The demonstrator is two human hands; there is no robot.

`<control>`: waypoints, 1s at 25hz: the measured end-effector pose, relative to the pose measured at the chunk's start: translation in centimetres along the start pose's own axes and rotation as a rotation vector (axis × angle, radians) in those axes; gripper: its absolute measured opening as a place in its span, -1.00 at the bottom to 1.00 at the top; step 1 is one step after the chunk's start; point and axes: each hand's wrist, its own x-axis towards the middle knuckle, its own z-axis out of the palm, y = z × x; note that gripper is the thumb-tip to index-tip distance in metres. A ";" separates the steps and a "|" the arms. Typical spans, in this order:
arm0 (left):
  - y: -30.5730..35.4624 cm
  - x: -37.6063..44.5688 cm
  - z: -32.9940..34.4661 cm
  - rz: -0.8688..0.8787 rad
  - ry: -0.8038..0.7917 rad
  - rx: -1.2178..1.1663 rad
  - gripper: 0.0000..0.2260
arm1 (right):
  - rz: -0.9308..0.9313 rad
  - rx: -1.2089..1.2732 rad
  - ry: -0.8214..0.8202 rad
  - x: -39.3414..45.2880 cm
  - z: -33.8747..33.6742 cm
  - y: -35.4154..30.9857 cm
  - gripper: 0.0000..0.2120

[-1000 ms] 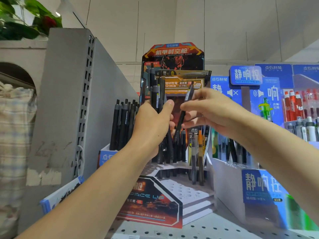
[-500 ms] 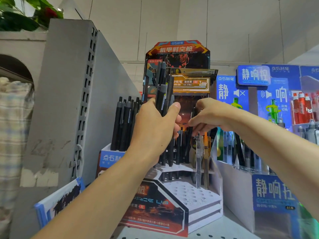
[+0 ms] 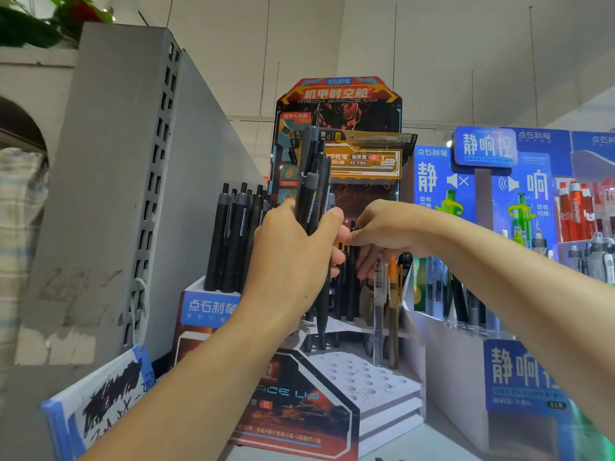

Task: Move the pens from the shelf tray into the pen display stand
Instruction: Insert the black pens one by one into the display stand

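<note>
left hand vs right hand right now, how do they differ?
The left hand grips a bundle of black pens upright, their tops well above the fist; the right hand has its fingers bent down over the display stand, where a dark pen top shows at its fingertips. The left is nearer the camera. Both meet above the stand's upper tier.

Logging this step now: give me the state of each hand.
Left hand: closed around a bundle of black pens, held upright.
Right hand: fingers curled down at the pens in the display stand; grip cannot be told.
</note>
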 end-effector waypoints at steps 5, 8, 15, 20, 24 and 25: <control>0.0 0.0 0.1 0.009 -0.002 -0.015 -0.83 | 0.010 -0.078 0.016 0.3 0.3 0.2 -0.88; 0.0 0.0 0.1 0.023 -0.003 -0.019 -0.84 | 0.012 -0.144 0.023 0.2 0.3 0.0 -0.89; -0.1 0.0 0.3 0.031 0.007 -0.030 -0.83 | 0.057 -0.277 -0.005 -0.8 0.0 -1.3 -0.75; 0.1 0.0 0.1 0.004 -0.039 -0.040 -0.74 | -0.331 0.260 0.225 -1.9 -1.8 -0.6 -0.89; 0.4 -0.1 0.2 -0.033 -0.062 -0.071 -0.78 | -0.472 0.651 -0.131 -3.7 -2.3 -0.5 -0.85; 0.4 -0.1 0.3 -0.029 -0.067 -0.077 -0.82 | -0.475 0.630 -0.131 -3.8 -2.2 -0.5 -0.82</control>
